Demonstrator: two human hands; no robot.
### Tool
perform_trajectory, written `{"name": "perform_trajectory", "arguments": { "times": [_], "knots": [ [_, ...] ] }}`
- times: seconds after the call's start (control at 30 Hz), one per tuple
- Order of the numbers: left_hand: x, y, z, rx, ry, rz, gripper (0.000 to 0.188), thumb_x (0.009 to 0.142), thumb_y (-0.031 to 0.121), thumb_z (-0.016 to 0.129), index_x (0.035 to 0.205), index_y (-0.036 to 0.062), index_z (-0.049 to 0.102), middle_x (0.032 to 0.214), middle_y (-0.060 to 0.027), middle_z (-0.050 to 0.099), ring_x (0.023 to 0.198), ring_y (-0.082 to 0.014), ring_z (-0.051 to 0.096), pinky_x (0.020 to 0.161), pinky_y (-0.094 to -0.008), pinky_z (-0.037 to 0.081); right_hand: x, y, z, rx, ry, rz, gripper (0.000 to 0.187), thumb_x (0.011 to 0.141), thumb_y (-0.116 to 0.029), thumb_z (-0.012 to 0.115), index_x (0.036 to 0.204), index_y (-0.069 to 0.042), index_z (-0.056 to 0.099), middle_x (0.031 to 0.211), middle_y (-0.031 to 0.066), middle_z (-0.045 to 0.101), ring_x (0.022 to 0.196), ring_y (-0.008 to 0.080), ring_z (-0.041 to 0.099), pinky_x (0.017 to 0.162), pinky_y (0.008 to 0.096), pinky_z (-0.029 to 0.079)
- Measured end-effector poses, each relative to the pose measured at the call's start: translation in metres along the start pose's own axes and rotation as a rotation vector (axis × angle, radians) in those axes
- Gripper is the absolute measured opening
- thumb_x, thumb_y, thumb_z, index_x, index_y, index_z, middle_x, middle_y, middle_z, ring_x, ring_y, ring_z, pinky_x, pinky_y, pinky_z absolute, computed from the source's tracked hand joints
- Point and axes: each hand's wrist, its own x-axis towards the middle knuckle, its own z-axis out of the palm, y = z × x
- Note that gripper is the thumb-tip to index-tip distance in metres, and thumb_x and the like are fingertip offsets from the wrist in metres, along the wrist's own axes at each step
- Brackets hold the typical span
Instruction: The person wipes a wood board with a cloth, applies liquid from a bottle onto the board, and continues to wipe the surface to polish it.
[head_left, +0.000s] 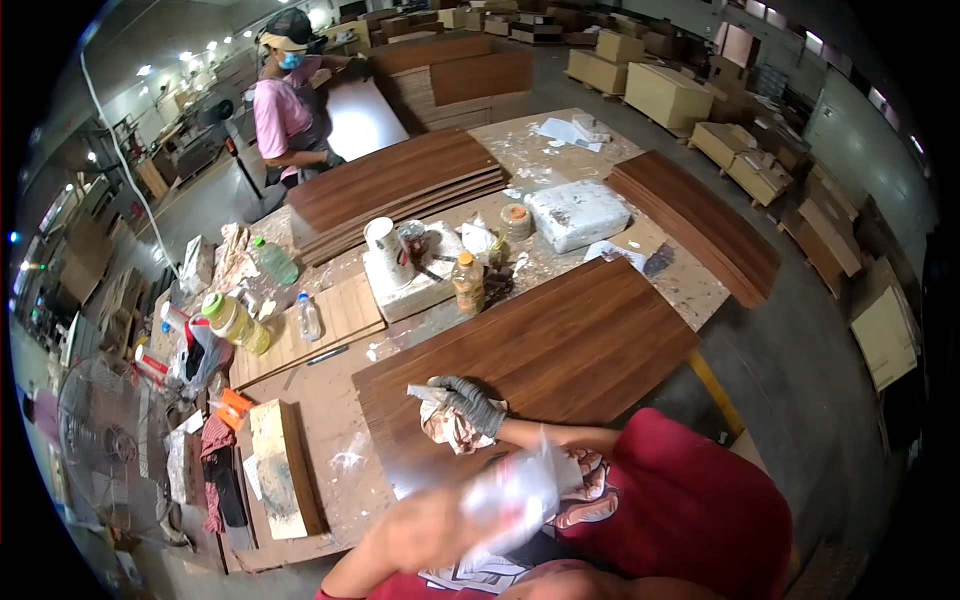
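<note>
My right hand, in a grey glove, is closed on a crumpled, stained rag over the dark brown wood-grain board. A pale, narrow flat piece sticks out beside its fingers; its kind is unclear. Smeared by motion, my left hand is at the lower middle, near the board's front edge. It is closed around a whitish, partly see-through bottle with reddish marks, also blurred. The bottle is in front of my red shirt, and its narrow tip points upward.
Brown board stacks lie at the table's back, with another stack at right. Bottles, a paper cup and a wrapped white block stand between. A wood block and a fan are left. A co-worker stands beyond.
</note>
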Motion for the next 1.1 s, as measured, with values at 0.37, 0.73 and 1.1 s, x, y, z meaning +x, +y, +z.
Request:
{"name": "perform_trajectory", "arguments": {
  "times": [0.37, 0.73, 1.1],
  "knots": [
    [0.019, -0.069, 0.014, -1.045, 0.688, -0.768, 0.019, 0.097, 0.007, 0.057, 0.113, -0.0009, 0.061, 0.106, -0.01, 0.07, 0.096, -0.0162, 0.068, 0.081, -0.0313, 0.055, 0.001, 0.008, 0.0, 0.01, -0.008, 0.003, 0.04, 0.1, -0.019, 0.061, 0.136, -0.002, 0.054, 0.128, 0.0052, 0.059, 0.117, 0.0169, 0.055, 0.104, 0.0291, 0.043],
    [0.053, 0.021, -0.009, -1.026, 0.124, 0.047, 0.029, 0.092, 0.003, 0.062, 0.119, -0.0066, 0.068, 0.117, -0.0247, 0.069, 0.098, -0.0317, 0.072, 0.09, -0.0417, 0.056, 0.011, 0.033, -0.004, -0.048, -0.046, -0.094, 0.038, 0.1, -0.017, 0.061, 0.135, -0.002, 0.054, 0.128, 0.0052, 0.06, 0.116, 0.0166, 0.056, 0.103, 0.0287, 0.044],
    [0.08, 0.018, -0.002, -1.101, -0.165, 0.068, 0.027, 0.096, 0.008, 0.06, 0.113, -0.0106, 0.069, 0.108, -0.0298, 0.069, 0.091, -0.0397, 0.071, 0.081, -0.0462, 0.057, 0.008, 0.005, 0.003, 0.057, 0.031, 0.058, 0.041, 0.096, -0.022, 0.065, 0.131, 0.0, 0.057, 0.123, 0.0064, 0.061, 0.114, 0.0169, 0.057, 0.103, 0.0295, 0.043]
  ]
}}
